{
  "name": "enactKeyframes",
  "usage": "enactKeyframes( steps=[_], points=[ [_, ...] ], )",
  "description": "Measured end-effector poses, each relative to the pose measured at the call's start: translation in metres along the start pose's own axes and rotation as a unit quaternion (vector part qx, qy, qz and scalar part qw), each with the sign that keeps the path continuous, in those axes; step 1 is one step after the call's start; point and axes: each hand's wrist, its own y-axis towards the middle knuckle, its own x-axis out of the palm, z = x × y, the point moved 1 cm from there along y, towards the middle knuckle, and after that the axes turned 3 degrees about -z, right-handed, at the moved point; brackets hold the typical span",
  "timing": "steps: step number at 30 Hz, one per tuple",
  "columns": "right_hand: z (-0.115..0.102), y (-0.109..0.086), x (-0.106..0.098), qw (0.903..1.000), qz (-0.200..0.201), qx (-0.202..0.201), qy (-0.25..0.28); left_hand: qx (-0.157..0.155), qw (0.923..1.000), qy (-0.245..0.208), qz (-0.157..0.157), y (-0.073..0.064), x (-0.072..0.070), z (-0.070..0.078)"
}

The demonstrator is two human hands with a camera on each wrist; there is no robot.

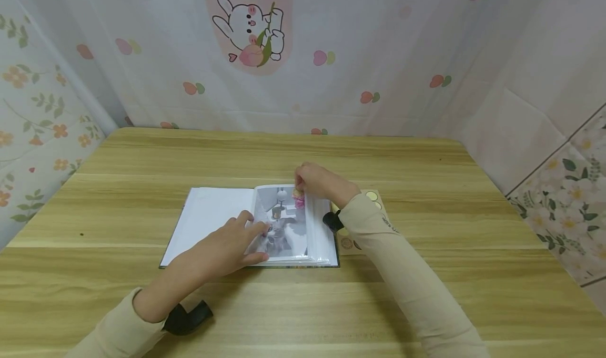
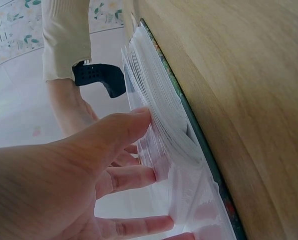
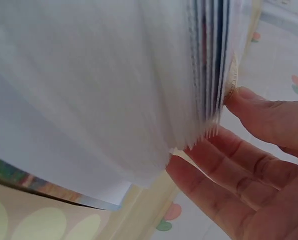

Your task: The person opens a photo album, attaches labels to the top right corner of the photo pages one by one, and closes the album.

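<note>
The open photo album (image 1: 215,208) on the bench (image 1: 426,200) has likely light, floppy, slippery sleeves (image 1: 295,237), best taken at the far-right corner, which the right hand (image 1: 322,180) pinches, the left hand (image 1: 232,245) resting loosely spread.

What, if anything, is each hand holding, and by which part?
The right hand pinches the album pages at their upper right corner; the left hand rests on them, holding nothing.

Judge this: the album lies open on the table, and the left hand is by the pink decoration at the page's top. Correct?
No: the head view shows the right hand, not the left, by the pink decoration at the top of the page. The album does lie open on the table.
</note>
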Motion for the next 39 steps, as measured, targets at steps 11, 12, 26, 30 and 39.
enactKeyframes(
  steps=[11, 12, 26, 30, 39],
  points=[
    [-0.001, 0.000, 0.003, 0.9993, 0.036, -0.009, -0.009, 0.004, 0.9999, 0.005, 0.008, -0.001, 0.001, -0.001],
    [-0.001, 0.000, 0.003, 0.9992, 0.040, -0.007, -0.006, 0.005, 0.9999, 0.004, 0.009, -0.001, 0.000, -0.001],
    [0.014, -0.030, 0.000, 0.9939, 0.078, -0.019, 0.076, -0.005, 1.0000, -0.006, -0.002, -0.001, 0.001, -0.001],
    [0.013, -0.051, 0.004, 0.9942, 0.069, -0.028, 0.077, 0.000, 1.0000, -0.005, 0.003, 0.000, 0.002, -0.001],
    [0.000, -0.093, 0.035, 0.9935, 0.000, -0.056, 0.099, -0.017, 0.9998, -0.012, -0.005, 0.004, 0.002, 0.000]
  ],
)
